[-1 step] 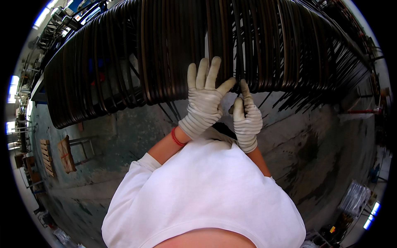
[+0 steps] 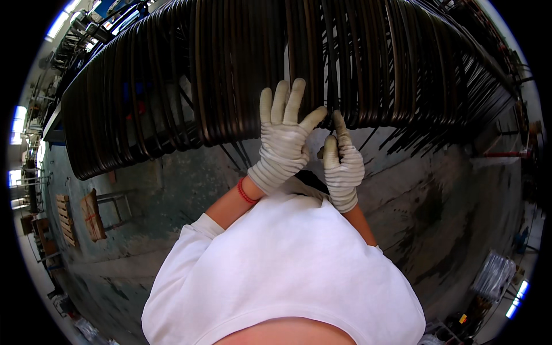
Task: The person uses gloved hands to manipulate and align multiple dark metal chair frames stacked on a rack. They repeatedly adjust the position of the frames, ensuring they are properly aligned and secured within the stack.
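Both of my hands wear off-white ribbed work gloves. My left hand is open, its fingers spread and stretched up over a row of long dark strips. The left thumb reaches right, to the lower edge of the row, near the tip of my right index finger. My right hand points that index finger up at the strips' lower edge, while its other fingers curl in. Something small and dark shows between its thumb and index finger; I cannot make out what it is. The strips hang close together, curving round at their lower ends.
Thin dark rod-like ends stick out below the row at the right. On the concrete floor to the left stand a wooden pallet and a brown wrapped bundle beside a metal frame. A plastic-wrapped stack lies at the far right.
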A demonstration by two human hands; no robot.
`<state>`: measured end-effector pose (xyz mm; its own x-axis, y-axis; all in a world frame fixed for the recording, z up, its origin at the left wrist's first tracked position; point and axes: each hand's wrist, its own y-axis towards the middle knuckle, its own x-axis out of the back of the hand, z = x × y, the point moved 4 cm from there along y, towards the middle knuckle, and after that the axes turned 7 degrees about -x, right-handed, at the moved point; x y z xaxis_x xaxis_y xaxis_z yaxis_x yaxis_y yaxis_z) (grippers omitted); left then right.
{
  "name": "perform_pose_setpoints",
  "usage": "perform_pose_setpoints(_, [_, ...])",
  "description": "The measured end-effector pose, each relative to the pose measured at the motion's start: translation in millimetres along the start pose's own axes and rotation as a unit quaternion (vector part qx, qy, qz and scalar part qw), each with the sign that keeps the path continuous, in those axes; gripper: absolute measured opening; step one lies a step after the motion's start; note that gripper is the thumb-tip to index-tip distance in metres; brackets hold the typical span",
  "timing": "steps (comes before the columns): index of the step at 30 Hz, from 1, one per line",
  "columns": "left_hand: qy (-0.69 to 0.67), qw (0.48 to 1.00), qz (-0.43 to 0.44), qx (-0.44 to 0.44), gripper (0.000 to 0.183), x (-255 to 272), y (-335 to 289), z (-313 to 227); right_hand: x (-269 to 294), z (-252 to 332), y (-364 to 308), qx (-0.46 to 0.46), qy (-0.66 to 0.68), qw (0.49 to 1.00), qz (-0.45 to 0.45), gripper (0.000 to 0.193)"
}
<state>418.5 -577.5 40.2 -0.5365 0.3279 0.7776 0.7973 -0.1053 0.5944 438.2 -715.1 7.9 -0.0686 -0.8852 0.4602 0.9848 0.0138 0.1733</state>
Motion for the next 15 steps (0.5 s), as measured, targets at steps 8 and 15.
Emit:
perform_pose_setpoints(8, [-0.022,0.999,-0.021,-0.029,0.063,-4,7,-11,-2,-3,0,0.050,-0.001,0.999,-0.014,0.042])
perform_pose_setpoints(15, [0.028,0.999,-0.001,-0.030,0.060,-12,17,-11,1,0,2,0.051,-0.076,0.996,-0.007,0.038])
